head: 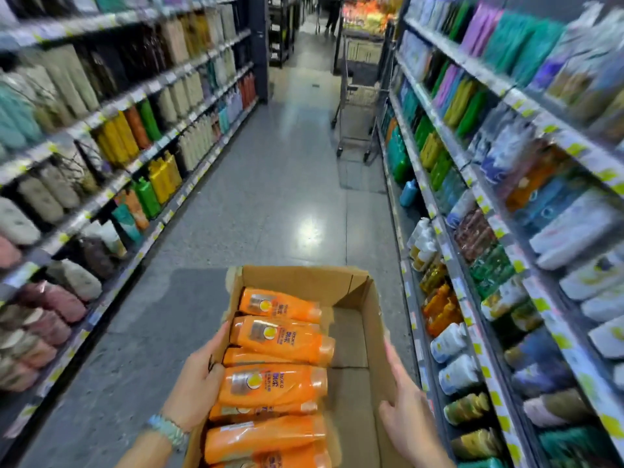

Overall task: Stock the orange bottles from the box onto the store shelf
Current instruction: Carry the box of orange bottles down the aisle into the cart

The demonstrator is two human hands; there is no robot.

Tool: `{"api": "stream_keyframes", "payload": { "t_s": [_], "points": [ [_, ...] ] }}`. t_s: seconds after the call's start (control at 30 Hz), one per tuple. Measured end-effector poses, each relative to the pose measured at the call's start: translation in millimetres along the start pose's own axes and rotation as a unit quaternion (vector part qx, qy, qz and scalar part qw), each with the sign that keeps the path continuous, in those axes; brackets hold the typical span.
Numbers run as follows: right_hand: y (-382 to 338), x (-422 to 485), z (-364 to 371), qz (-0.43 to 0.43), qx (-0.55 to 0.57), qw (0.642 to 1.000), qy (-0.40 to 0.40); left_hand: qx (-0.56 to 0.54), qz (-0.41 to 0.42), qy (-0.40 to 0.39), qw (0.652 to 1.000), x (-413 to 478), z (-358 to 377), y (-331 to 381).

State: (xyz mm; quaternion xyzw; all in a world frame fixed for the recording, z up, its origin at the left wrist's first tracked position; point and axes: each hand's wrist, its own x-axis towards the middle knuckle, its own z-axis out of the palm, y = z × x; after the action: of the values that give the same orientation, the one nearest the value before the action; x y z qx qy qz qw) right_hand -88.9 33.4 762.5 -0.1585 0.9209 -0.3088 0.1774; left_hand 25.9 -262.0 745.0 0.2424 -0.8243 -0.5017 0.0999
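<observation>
Head cam: left hand [197, 383] and right hand [405, 413] are both spread flat against the outer walls of the open brown cardboard box [351, 336], squeezing it level. The orange plastic bottles [277, 339] lie stacked inside, left half, none shelved yet I'd guess.

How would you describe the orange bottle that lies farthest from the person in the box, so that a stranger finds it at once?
Find the open cardboard box low in the middle of the aisle. Orange bottles lie in a row along its left side. The wanted bottle is the last one, nearest the box's far wall, with no bottle beyond it.
</observation>
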Motion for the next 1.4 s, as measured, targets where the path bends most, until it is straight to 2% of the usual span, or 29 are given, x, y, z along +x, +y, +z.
{"api": "stream_keyframes", "payload": {
  "t_s": [0.13,0.33,0.53,0.83,1.03,1.27,1.4],
  "points": [
    [-52.6,26.9,-44.3,-0.010,0.025,0.999,0.018,0.005,0.016,-0.014,1.000,38.1,-40.5,54.3],
    [-86.7,112.7,-94.1,0.005,-0.001,1.000,0.022,-0.020,0.031,-0.009,0.999,128.2,-53.1,109.8],
    [-101.7,243.1,-145.2,0.002,-0.015,0.998,0.058,-0.044,0.047,-0.009,0.998,265.8,-32.1,150.5],
    [-126.7,453.3,-228.4,0.019,-0.020,0.999,0.043,-0.075,0.044,-0.039,0.995,495.0,-0.7,204.1],
    [-151.4,619.6,-251.3,0.034,0.001,0.998,0.056,-0.076,0.031,-0.053,0.995,681.3,13.6,212.9],
    [-190.5,848.6,-277.8,0.065,0.050,0.993,0.090,-0.040,0.078,-0.072,0.994,952.6,31.7,231.7],
    [-223.5,957.1,-316.5,0.033,0.095,0.989,0.105,-0.031,0.071,-0.096,0.992,1092.7,37.8,258.6]
  ]
}}
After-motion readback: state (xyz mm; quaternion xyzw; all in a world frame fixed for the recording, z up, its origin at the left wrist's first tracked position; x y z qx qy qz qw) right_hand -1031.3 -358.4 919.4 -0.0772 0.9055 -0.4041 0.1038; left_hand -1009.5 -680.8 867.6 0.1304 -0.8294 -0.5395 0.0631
